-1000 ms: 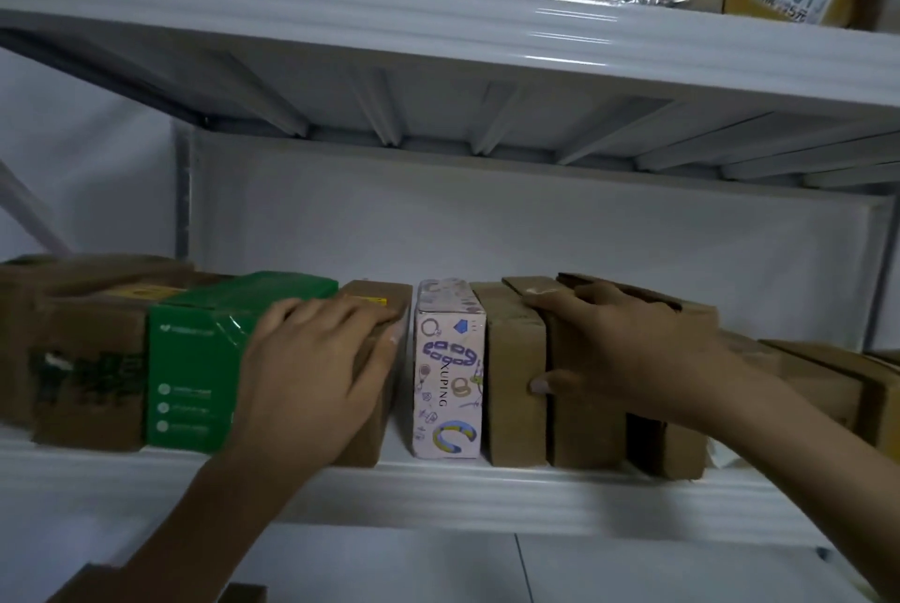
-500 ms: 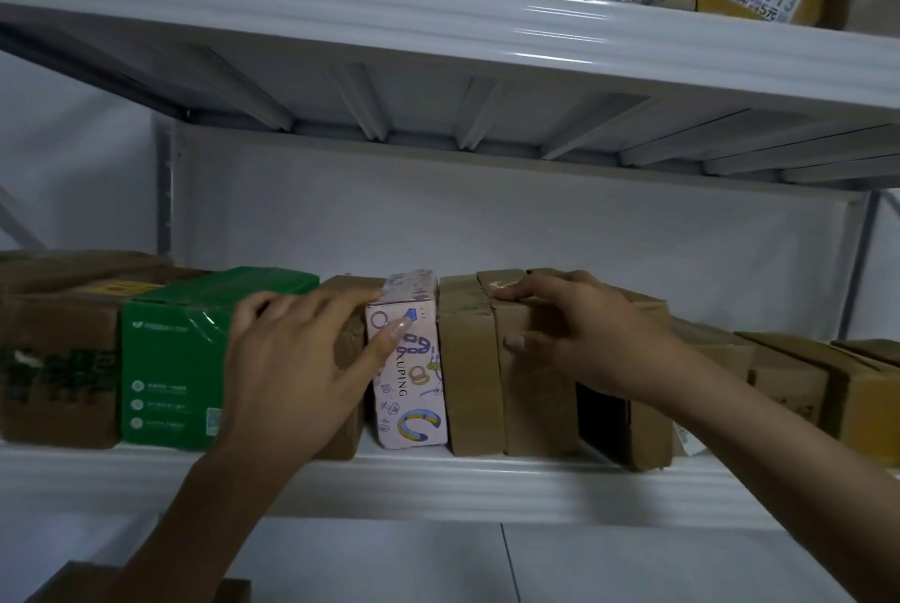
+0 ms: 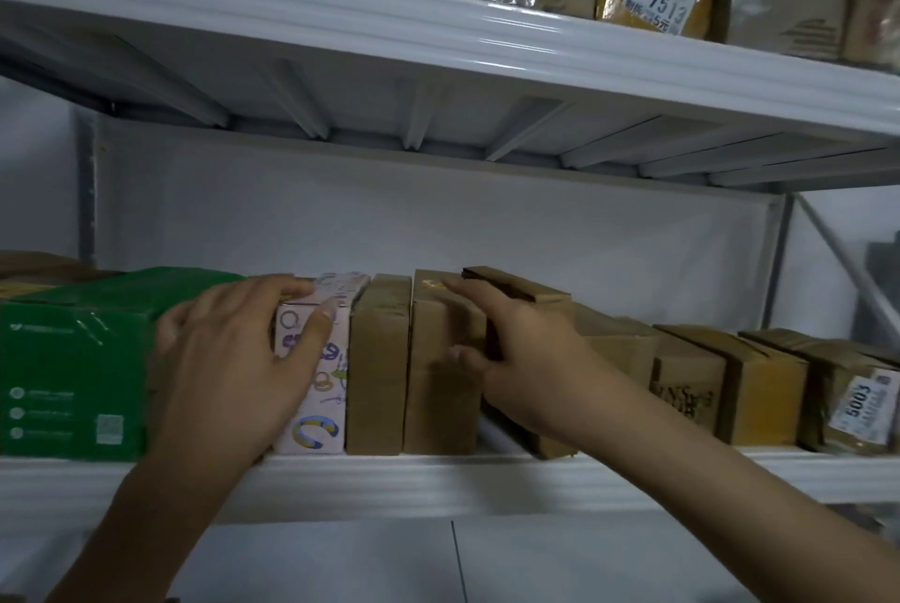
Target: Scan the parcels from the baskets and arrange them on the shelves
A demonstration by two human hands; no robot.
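A row of parcels stands on the middle shelf (image 3: 438, 480). My left hand (image 3: 229, 359) lies flat with spread fingers over a brown box, its fingertips on the white patterned box (image 3: 316, 407). A green box (image 3: 73, 373) stands left of that hand. My right hand (image 3: 516, 349) presses with straight fingers against the right side of two upright brown boxes (image 3: 414, 368), thumb on their front. A dark brown box (image 3: 526, 295) leans behind that hand.
More brown parcels (image 3: 759, 388) fill the shelf to the right, one with a white label (image 3: 862, 407). The upper shelf (image 3: 438, 32) holds wrapped parcels, one tagged 7513 (image 3: 657, 5). A white wall is behind.
The gaps between the brown box, the patterned box and the upright brown boxes have closed; they now stand packed together. My left fingers have reached onto the patterned box. The view has shifted right.
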